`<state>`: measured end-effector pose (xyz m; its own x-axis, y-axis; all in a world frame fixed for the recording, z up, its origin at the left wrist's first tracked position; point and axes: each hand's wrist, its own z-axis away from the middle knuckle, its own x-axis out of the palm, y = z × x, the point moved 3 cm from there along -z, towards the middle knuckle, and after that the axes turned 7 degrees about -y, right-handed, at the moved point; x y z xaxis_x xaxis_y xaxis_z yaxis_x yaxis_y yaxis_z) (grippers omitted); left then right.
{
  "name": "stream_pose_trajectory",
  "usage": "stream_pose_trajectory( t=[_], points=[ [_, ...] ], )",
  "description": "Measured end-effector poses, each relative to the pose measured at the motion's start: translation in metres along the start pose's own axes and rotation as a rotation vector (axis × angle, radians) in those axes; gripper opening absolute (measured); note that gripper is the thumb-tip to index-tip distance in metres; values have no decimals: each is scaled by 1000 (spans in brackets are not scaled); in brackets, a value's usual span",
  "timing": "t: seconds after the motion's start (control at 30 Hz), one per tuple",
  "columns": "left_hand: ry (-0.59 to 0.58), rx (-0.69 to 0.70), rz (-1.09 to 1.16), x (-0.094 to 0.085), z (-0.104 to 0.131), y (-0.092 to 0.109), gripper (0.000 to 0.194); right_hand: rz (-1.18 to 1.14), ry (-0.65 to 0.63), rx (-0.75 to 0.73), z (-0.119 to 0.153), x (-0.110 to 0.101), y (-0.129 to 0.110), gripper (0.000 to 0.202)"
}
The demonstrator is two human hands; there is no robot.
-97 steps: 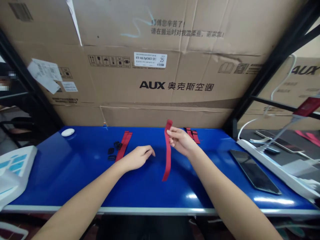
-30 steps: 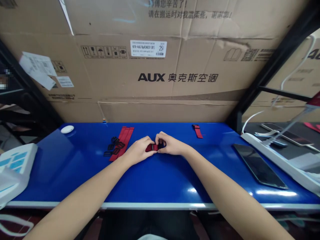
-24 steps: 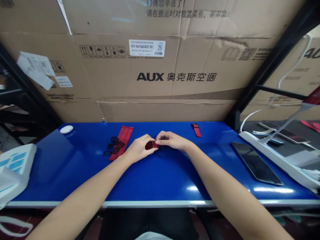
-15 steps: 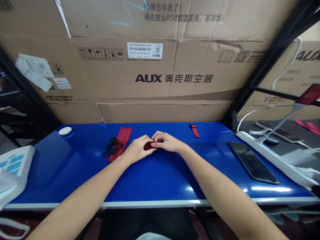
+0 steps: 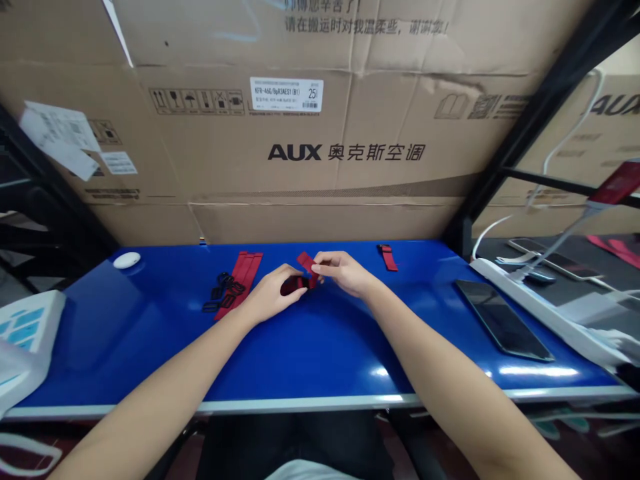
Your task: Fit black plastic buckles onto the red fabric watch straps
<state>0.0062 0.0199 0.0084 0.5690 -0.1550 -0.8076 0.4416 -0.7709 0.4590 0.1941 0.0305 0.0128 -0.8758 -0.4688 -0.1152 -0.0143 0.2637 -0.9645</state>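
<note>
My left hand (image 5: 273, 291) pinches a red strap (image 5: 290, 286) with a black buckle at its right end, above the blue table. Close on its right, my right hand (image 5: 340, 270) holds the strap's other end (image 5: 306, 260), which sticks up between thumb and fingers. To the left of my hands lie flat red straps (image 5: 246, 270), with several black buckles (image 5: 225, 291) on and beside them. A short red strap (image 5: 389, 259) with a black buckle lies farther right, near the back edge.
The blue table (image 5: 300, 353) meets a large cardboard box (image 5: 200, 153). A phone (image 5: 500, 320) and white power strip (image 5: 540, 307) lie right. A white round object (image 5: 127, 260) and white device (image 5: 30, 340) stand left.
My hands have moved slightly apart. The red strap's end now shows raised at my right fingertips, and the black buckle has come into sight between my hands. The view has shifted slightly.
</note>
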Motion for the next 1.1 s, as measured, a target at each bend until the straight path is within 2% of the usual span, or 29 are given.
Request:
stream_pose_trajectory(
  t=[0.07,0.17,0.23,0.3,0.43,0.5,0.57,0.63,0.7,0.8,0.9,0.93,1.0,1.03,1.1],
  points=[
    [-34,-13,0,3,-1,5,34,-35,-38,-8,0,7,-2,21],
    [-93,-23,-63,8,-2,14,24,-89,-41,-26,1,13,-9,23],
    [-115,-36,-105,9,-3,17,24,-166,40,-55,4,8,-18,27],
    [-140,-67,-93,8,-2,14,25,-245,173,-103,10,-5,-30,31],
    [-192,-131,2,3,4,-2,21,-328,392,-154,20,-32,-45,32],
    [-146,-190,52,-2,5,-11,21,-361,387,-122,18,-33,-40,31],
    [-106,-257,163,-4,6,-17,25,-384,316,-39,10,-22,-27,32],
    [-127,-296,309,-3,5,-17,31,-374,272,81,2,-4,-8,33],
    [-173,-296,392,1,3,-13,36,-358,264,140,-6,13,9,35],
    [-203,-302,319,3,1,-9,35,-333,267,134,-14,27,23,34],
    [-154,-390,86,-5,3,-14,29,-122,288,132,-13,17,24,24],
    [-128,-446,-25,-10,5,-17,26,25,324,145,-11,8,22,20],
    [-93,-576,-266,-23,10,-24,21,475,462,203,-4,-16,16,18],
    [-83,-638,-373,-29,13,-27,20,682,533,281,0,-29,13,25],
    [-60,-737,-533,-40,19,-31,23,950,660,587,9,-53,14,42]
  ],
)
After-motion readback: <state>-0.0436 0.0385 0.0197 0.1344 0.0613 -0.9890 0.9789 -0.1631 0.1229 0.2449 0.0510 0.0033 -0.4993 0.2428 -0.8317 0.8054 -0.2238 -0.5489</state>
